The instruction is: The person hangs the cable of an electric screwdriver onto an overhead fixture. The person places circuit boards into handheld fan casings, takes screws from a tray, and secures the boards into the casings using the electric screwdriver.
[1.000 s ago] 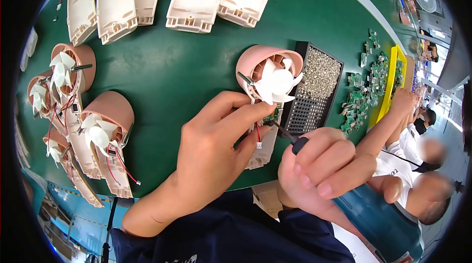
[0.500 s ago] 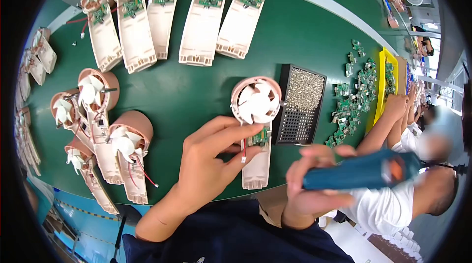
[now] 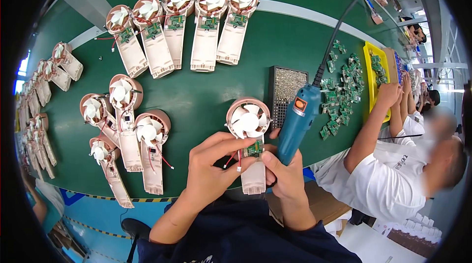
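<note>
A handheld fan half-shell (image 3: 253, 180) with a white fan blade (image 3: 248, 121) in its round pink head lies in front of me. A small green circuit board (image 3: 255, 148) sits in its handle, with red wires and a white connector (image 3: 239, 168) at its left. My left hand (image 3: 212, 162) is closed at the board's left side, its index finger along the top edge. My right hand (image 3: 290, 174) grips a blue electric screwdriver (image 3: 298, 123), cord end up and tilted. The right thumb touches the board's right edge. The screwdriver's tip is hidden.
A black screw tray (image 3: 278, 83) stands behind the screwdriver. Loose circuit boards (image 3: 344, 86) and a yellow bin (image 3: 371, 61) lie to the right. Several fan shells (image 3: 204, 46) line the back; more fan shells (image 3: 130, 137) lie left. A co-worker (image 3: 378, 174) sits at right.
My right hand has come left to the circuit board, and the screwdriver has swung from lying sideways to cord end up. My left hand stays at the board. The view has shifted.
</note>
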`<state>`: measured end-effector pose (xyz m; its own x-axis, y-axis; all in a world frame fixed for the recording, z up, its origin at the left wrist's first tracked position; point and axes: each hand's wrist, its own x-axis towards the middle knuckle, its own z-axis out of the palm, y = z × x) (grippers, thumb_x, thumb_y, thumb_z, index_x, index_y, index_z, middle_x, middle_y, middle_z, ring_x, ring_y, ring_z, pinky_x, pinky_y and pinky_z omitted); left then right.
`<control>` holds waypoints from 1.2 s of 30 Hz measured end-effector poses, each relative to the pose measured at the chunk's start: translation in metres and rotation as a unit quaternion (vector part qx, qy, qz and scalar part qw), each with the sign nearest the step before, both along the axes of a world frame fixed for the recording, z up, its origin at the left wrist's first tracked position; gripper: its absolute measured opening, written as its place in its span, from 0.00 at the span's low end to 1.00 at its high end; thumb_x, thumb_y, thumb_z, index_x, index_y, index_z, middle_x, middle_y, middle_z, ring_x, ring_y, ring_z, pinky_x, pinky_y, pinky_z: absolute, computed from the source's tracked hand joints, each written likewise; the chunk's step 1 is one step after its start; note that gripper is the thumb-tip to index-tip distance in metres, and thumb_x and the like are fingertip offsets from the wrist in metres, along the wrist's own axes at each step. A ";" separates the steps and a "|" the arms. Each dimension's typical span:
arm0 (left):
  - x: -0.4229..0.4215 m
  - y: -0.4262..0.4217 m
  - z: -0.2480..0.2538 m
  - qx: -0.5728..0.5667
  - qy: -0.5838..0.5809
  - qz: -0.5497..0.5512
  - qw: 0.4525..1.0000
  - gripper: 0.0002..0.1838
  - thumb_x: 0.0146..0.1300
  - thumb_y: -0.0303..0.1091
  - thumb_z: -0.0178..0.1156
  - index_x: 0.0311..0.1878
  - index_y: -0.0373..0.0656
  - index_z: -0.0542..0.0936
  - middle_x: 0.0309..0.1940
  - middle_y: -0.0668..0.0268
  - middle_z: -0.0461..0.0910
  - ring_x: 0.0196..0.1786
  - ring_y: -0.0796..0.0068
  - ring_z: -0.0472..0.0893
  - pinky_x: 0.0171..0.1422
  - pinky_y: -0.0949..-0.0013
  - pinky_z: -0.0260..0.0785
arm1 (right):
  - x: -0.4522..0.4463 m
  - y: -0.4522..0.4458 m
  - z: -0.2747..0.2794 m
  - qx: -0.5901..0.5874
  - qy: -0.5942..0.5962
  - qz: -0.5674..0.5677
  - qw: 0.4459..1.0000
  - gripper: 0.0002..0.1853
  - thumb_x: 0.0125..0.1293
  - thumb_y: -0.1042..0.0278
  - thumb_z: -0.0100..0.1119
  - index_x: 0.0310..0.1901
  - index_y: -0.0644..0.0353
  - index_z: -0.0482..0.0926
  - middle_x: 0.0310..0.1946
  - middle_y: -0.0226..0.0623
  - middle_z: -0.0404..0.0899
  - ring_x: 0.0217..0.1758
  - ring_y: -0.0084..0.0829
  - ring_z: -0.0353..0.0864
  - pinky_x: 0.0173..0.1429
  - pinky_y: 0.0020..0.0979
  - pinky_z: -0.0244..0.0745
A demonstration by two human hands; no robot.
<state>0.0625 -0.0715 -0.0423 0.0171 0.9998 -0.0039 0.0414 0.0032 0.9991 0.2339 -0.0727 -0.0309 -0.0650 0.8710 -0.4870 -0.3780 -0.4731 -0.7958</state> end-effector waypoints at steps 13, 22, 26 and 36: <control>0.008 0.000 0.000 0.003 0.012 -0.007 1.000 0.20 0.52 0.20 0.73 0.50 0.41 0.85 0.39 0.61 0.82 0.35 0.75 0.83 0.41 0.73 0.79 | 0.008 0.001 0.000 -0.011 -0.002 0.023 1.000 0.23 0.65 0.75 0.66 0.57 0.61 0.66 0.33 0.42 0.82 0.17 0.16 0.70 0.17 0.21 0.61; 0.017 -0.001 0.004 0.017 0.040 -0.032 0.999 0.20 0.52 0.21 0.73 0.51 0.41 0.85 0.39 0.61 0.82 0.34 0.74 0.83 0.40 0.74 0.79 | 0.017 -0.010 -0.005 -0.002 0.013 -0.001 1.000 0.21 0.66 0.75 0.65 0.57 0.60 0.66 0.34 0.41 0.81 0.17 0.16 0.69 0.17 0.21 0.60; 0.021 -0.007 0.000 -0.019 0.016 -0.035 0.999 0.20 0.52 0.21 0.72 0.51 0.41 0.85 0.38 0.61 0.81 0.35 0.75 0.82 0.40 0.73 0.80 | 0.022 -0.016 -0.009 -0.019 0.025 0.001 0.999 0.21 0.66 0.75 0.65 0.56 0.60 0.67 0.34 0.41 0.81 0.17 0.16 0.69 0.17 0.21 0.60; 0.026 -0.011 -0.005 -0.036 0.008 -0.026 0.999 0.20 0.53 0.20 0.72 0.52 0.41 0.85 0.40 0.60 0.82 0.37 0.76 0.82 0.42 0.73 0.80 | 0.022 -0.019 -0.009 0.002 -0.025 -0.001 1.000 0.21 0.66 0.75 0.65 0.56 0.61 0.67 0.33 0.39 0.81 0.17 0.16 0.70 0.19 0.20 0.62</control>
